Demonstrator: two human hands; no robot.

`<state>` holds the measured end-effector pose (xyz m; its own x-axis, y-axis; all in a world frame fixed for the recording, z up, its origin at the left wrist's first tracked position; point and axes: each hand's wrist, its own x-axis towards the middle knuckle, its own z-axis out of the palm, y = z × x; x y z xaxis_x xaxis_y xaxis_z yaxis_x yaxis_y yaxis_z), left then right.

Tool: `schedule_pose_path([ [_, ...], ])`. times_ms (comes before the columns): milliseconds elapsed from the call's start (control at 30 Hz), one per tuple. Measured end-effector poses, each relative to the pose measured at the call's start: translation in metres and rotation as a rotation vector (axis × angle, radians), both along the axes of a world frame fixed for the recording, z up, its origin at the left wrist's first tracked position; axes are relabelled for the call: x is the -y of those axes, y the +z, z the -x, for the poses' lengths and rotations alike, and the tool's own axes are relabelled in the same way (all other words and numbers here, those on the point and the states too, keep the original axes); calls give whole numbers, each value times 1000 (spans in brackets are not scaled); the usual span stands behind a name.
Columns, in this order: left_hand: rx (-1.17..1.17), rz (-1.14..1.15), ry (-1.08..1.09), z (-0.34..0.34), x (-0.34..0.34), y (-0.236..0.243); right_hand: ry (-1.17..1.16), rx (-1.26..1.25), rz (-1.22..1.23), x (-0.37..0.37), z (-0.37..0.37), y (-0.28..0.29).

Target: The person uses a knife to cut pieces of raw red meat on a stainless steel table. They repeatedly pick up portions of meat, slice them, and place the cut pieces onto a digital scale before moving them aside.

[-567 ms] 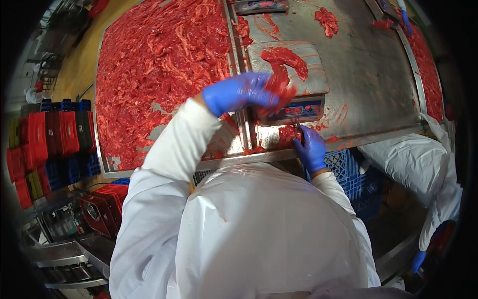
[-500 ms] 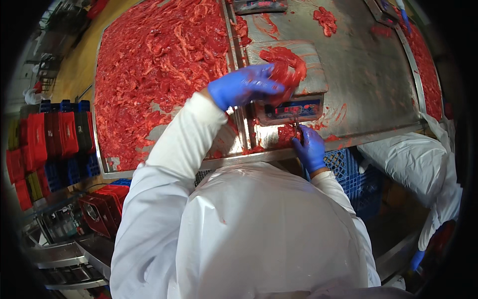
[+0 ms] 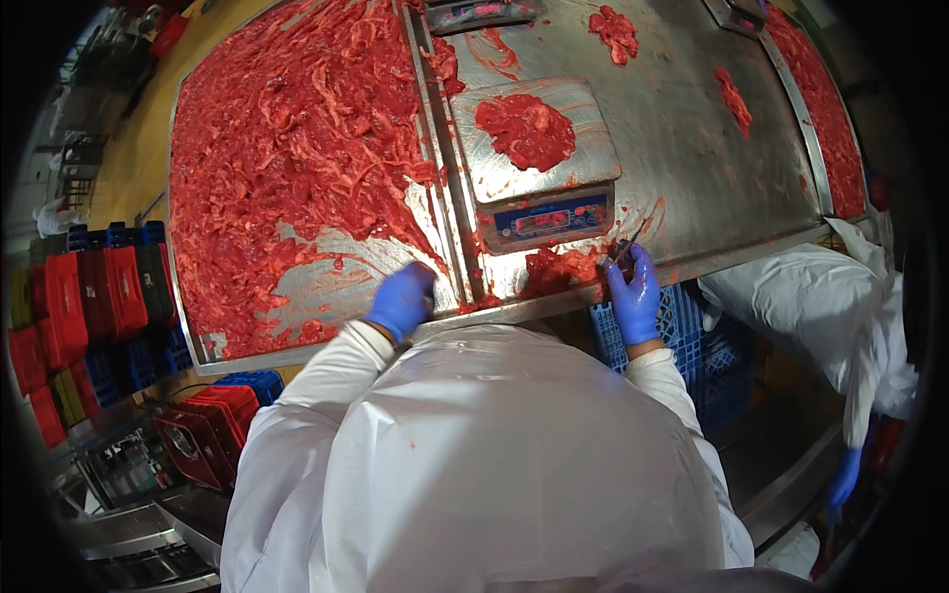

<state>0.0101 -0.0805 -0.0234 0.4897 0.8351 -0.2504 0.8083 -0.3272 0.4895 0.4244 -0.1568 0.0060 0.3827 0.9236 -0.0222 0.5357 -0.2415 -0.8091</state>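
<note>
Bottom of frame: my white smock and sleeves fill the lower centre. My left hand in blue glove (image 3: 402, 299) sits on the near rim of the steel table (image 3: 692, 128), fingers curled down on bare metal, gripping nothing I can see. My right hand in blue glove (image 3: 634, 289) is at lower centre-right, fingers closed round a thin dark tool (image 3: 623, 252), likely a small knife, tip angled up and right. Just left of that hand, touching the rim: small clump of red meat scraps (image 3: 559, 269). Straight above it, the flat steel scale with blue display (image 3: 539, 163), carrying a round portion of red shredded meat (image 3: 525, 129) mid-platter. That portion lies up and left of my right fingers, up and right of my left; right hand is nearer. No clear long axis, roughly round. Upper left: big heap of red shredded meat (image 3: 287, 148). Far right edge: another person's white sleeve (image 3: 820, 306). Left edge: stacked red and blue plastic crates (image 3: 89, 296).
</note>
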Motion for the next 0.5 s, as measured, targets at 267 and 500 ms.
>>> schedule_pose_path([
  [267,259,-211,277,-59,-125,86,125,-528,-12,-57,23,46],
  [500,211,-423,-26,-145,-152,97,483,-779,338,-132,59,71],
])
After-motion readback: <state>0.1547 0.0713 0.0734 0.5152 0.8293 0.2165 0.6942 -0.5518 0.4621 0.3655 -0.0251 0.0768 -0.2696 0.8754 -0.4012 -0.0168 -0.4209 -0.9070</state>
